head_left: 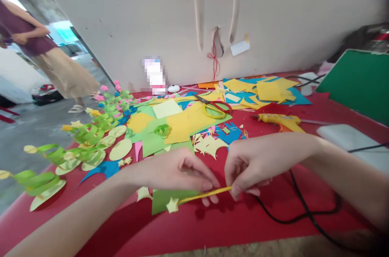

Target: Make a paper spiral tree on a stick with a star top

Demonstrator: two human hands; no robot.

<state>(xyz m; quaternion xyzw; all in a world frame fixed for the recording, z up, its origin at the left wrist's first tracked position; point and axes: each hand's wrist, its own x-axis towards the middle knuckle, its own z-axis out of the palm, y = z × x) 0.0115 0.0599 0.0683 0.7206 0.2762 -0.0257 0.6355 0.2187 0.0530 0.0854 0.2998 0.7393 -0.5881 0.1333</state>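
A thin yellow strip (194, 197), perhaps rolled or folded paper, stretches between my two hands above the red table. My right hand (252, 168) pinches its right end between thumb and fingertips. Farther left along it, my left hand (188, 172) has its thumb above and fingertips below, gripping the strip. At the strip's left end is a pale yellow paper star (172, 205); whether the two are joined I cannot tell. Beneath lies a green paper sheet (164, 198), with a pale cut-out scrap (144, 194) beside it.
Green paper spirals (39, 180) on pale discs line the table's left edge. Scissors (215, 108) lie among coloured paper sheets (188, 123). Rightward are a yellow glue gun (276, 120), a black cable (299, 196) and a green board (355, 87). A person (39, 42) stands beyond the table.
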